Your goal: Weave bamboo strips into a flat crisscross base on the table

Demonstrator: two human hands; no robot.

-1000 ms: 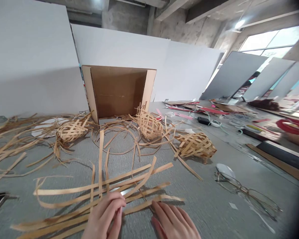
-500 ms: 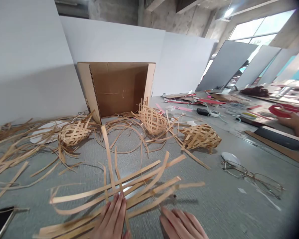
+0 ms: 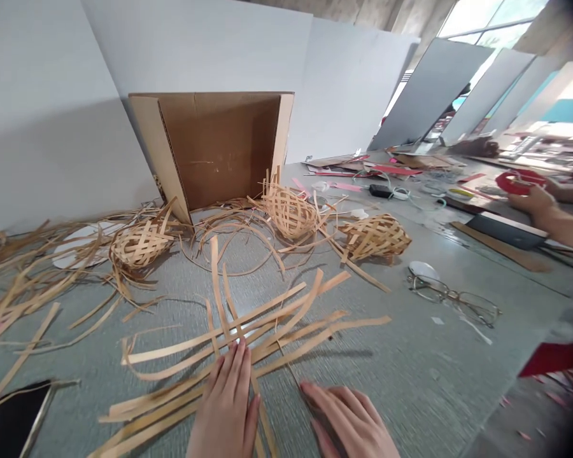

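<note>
Flat bamboo strips lie crossed on the grey table in a loose open weave. My left hand rests flat on the crossing, fingers stretched out and pressing the strips down. To its right, my right hand is closed with index finger and thumb on a thin bamboo strip, seen nearly edge-on, which runs up into the weave. The thumb is partly hidden. Beyond the weave sit three woven bamboo pieces: one at left, one in the middle and one at right.
A cardboard box stands open at the back against white panels. Loose strips pile up at left, above a phone. Eyeglasses lie at right. Farther right, another person's hands hold a red ring-shaped item.
The view has tilted down and shifted slightly. My left hand stays on the strips. My right hand has turned, with its fingers now closed around the thin strip.
</note>
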